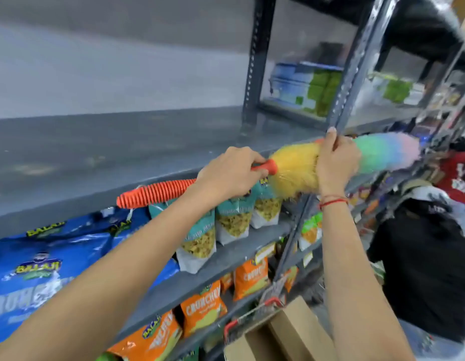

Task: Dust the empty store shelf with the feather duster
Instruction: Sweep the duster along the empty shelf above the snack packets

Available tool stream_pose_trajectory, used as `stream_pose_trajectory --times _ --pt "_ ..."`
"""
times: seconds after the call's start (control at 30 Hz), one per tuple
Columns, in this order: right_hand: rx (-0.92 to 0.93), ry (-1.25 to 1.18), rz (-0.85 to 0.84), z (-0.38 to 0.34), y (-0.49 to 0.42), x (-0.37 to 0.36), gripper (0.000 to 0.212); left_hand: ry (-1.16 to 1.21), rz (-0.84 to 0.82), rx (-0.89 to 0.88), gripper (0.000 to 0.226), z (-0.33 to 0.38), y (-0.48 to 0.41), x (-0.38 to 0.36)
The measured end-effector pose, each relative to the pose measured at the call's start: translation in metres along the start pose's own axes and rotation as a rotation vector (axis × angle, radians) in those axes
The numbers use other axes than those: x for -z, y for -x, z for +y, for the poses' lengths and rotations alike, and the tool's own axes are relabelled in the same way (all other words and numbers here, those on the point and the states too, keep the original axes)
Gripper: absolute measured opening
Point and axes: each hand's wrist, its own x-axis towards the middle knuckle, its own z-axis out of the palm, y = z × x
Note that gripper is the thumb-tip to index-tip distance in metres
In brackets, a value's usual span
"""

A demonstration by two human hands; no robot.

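A feather duster (293, 168) with a ribbed orange handle and a fluffy rainbow head lies across the front edge of the grey empty shelf (96, 152). My left hand (231, 173) is closed around the handle close to the head. My right hand (335, 162) grips the middle of the fluffy head, between its yellow and green parts. The pink tip pokes past the metal upright (356, 74) to the right. The shelf board runs bare from the left edge back to the wall.
Blue, teal and orange snack bags fill the shelves below. A second rack on the right holds boxed goods. Another person in black crouches at the lower right, beside a red-handled basket (252, 316) and cardboard boxes (283, 334).
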Motion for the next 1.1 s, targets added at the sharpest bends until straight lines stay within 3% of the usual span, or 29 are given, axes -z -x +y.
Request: stream_pose_trajectory --times 0.2,0.37,0.63,0.77,0.9,1.1 --pt "0.176 -0.255 0.005 -0.076 -0.007 -0.014 0.04 -0.086 0.201 0.068 0.028 -0.019 0.028 0.065" --pt "0.262 -0.189 -0.146 -0.108 0.009 -0.043 0.038 -0.099 0.219 0.131 0.026 -0.035 0.037 0.087" --pt "0.307 -0.158 -0.302 -0.113 0.028 -0.071 0.045 -0.13 0.121 0.303 0.023 -0.074 0.037 0.11" --pt "0.314 -0.136 -0.365 -0.108 0.031 -0.08 0.043 -0.222 0.158 0.416 0.024 -0.087 0.041 0.12" --pt "0.304 -0.132 -0.333 -0.09 0.023 -0.08 0.04 -0.473 0.357 0.447 0.029 -0.067 0.041 0.103" --pt "0.209 -0.175 -0.252 -0.072 0.004 -0.077 0.041 -0.482 0.309 0.404 0.037 -0.024 0.015 0.065"
